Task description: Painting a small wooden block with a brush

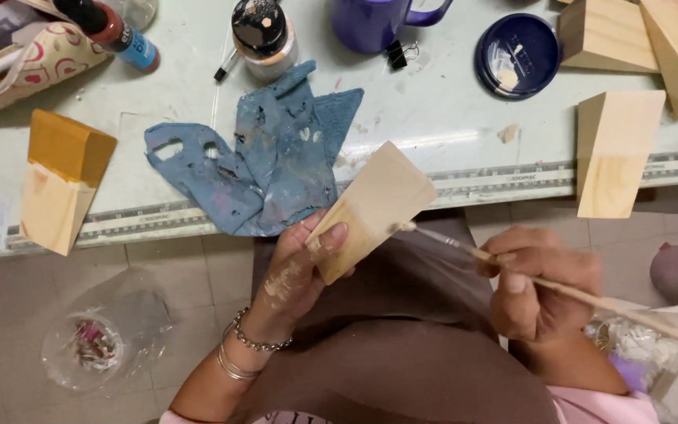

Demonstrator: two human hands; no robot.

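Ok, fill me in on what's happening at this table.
A person sits at a pale green table painting wood. The left hand holds a wedge-shaped wooden block over the lap, its upper part coated pale. The right hand holds a thin brush, bristle tip at the block's edge. A paint-stained blue rag lies on the table, with a mustard-topped block at the left and bare blocks at the right.

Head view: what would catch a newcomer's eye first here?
The pale wooden block held up in the left hand at centre, with a thin paintbrush in the right hand touching its edge. Just behind it, a paint-stained blue rag lies crumpled on the table, and a half-mustard block overhangs the table edge at left.
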